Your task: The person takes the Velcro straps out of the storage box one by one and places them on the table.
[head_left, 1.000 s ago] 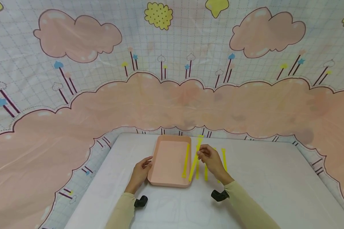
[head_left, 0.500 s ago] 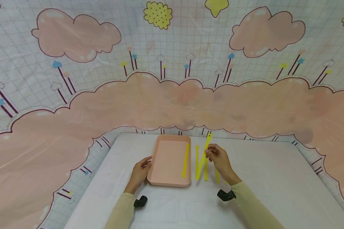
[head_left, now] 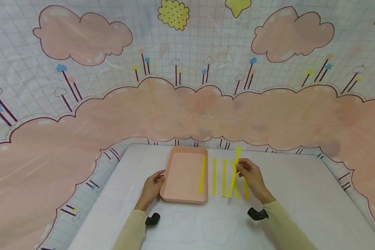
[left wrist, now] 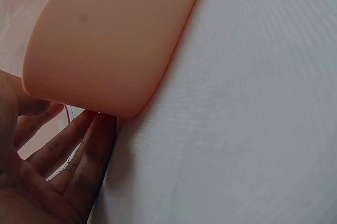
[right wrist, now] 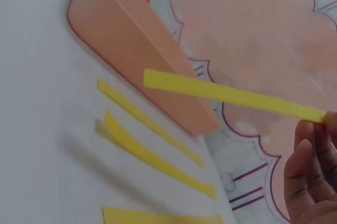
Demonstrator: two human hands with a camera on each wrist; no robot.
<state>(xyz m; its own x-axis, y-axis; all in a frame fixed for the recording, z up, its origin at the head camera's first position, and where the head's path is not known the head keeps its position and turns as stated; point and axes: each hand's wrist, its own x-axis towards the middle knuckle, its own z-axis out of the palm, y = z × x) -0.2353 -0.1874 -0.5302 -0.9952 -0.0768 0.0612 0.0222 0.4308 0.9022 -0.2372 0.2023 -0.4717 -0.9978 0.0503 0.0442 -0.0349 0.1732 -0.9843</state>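
In the head view, my right hand point(head_left: 251, 176) pinches one long, flat yellow strap point(head_left: 233, 180) with a wider far end, holding it tilted above the table. The right wrist view shows this strap point(right wrist: 226, 94) between thumb and fingertips. Underneath and to the left, several similar yellow straps point(head_left: 224, 178) lie side by side on the white table. A pink tray point(head_left: 184, 201) stands left of them, with one yellow strap point(head_left: 202, 175) inside along its right wall. My left hand point(head_left: 152, 187) touches the tray's left side; in the left wrist view its fingers point(left wrist: 97, 150) reach to the wall.
The white table point(head_left: 300, 201) extends to both sides and in front of the tray. Behind it hangs a cloth point(head_left: 268, 118) printed with clouds. A black wrist camera point(head_left: 257, 214) sits on the right wrist, and another black camera point(head_left: 153, 219) on the left.
My right hand has moved rightward with the pinched strap, away from the tray's right edge and across the row of straps. The left hand stays at the tray.
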